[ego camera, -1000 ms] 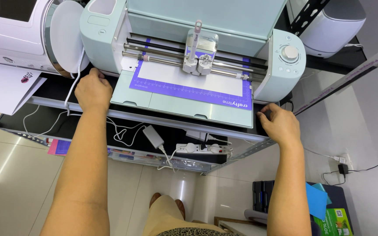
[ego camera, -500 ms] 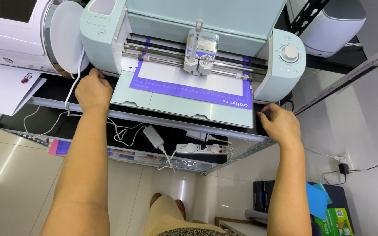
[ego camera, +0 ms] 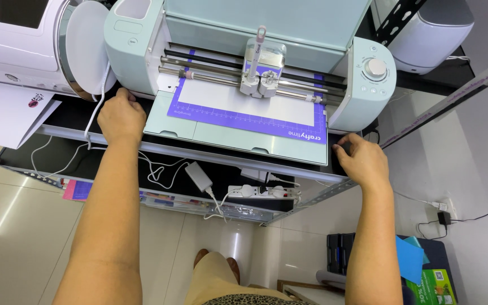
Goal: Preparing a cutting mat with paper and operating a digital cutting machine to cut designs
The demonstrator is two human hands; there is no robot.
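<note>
Cutting machine, mint green w/ lid up, sits on the black shelf between both hands, just ahead of the fingertips.

Going L to R: a white machine is up-left of the left hand, and a white cable hangs just left of that hand. Left hand rests palm-down on the shelf edge right at the machine's front-left corner, fingers curled loosely, touching or nearly touching the fold-down tray; it grasps nothing I can make out.

Just right of the left hand: purple mat w/ a white sheet on it, lying flat on the tray and fed under the roller bars. Cutting head is parked about mid-rail, above the sheet. Sheet looks blank, no cut lines visible from here.

Right hand is at the front-right corner of the tray, fingers bent over the shelf edge, thumb side toward the machine. Can't tell if it grips the shelf or just rests. Dial is up beyond that hand, untouched.

Below the hands: power strip and adapter on a lower level.

Progress, as I judge it: mat + sheet loaded and in place, lid open, machine set. Left to do: the cut itself doesn't look begun, and unloading the mat comes after.
</note>
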